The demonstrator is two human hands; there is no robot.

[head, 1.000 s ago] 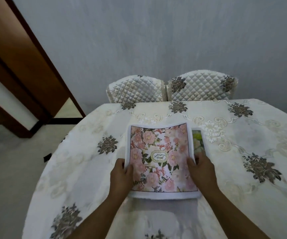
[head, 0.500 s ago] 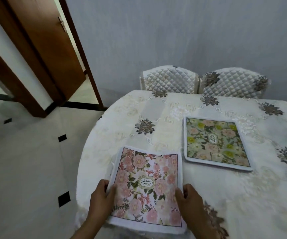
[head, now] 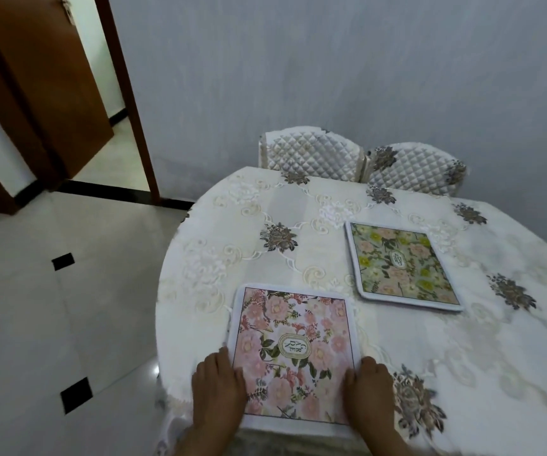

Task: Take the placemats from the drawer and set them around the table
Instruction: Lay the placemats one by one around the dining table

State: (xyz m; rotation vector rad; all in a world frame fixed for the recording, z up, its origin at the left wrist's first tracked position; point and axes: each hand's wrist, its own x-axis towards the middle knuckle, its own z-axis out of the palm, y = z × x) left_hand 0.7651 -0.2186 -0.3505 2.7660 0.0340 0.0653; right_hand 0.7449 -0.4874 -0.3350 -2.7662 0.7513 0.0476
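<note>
A pink floral placemat point(head: 293, 352) with a white border lies flat near the table's near left edge. My left hand point(head: 218, 390) grips its left side and my right hand point(head: 369, 391) grips its right side, thumbs on top. A second placemat point(head: 400, 266), green and yellow floral, lies flat farther in, to the right, untouched. Both rest on the round table point(head: 265, 205), which is covered by a cream embroidered cloth. The drawer is not in view.
Two quilted cream chairs point(head: 311, 154) point(head: 417, 167) stand against the grey wall behind the table. A brown door point(head: 35, 77) stands open at the upper left. White tiled floor point(head: 51, 307) lies left of the table.
The pink placemat came off the green one and moved left and toward me with both hands; it now lies near the table's edge. The green placemat stayed in place.
</note>
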